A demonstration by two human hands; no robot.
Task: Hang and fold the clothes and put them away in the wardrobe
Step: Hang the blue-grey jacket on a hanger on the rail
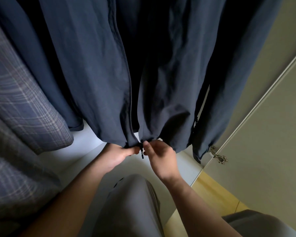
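Pinching the hem of the navy jacket [96,74], left hand [120,155] and right hand [161,157] flank the zipper pull [141,153].

Single head-worn wide-angle view, looking forward and down, very near – close against the hanging jacket [96,74]

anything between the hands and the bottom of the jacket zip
Nothing visible. The left hand grips the navy jacket at the hem left of the zipper pull, and the right hand pinches the hem right of it. The plaid garment hangs clear at left.
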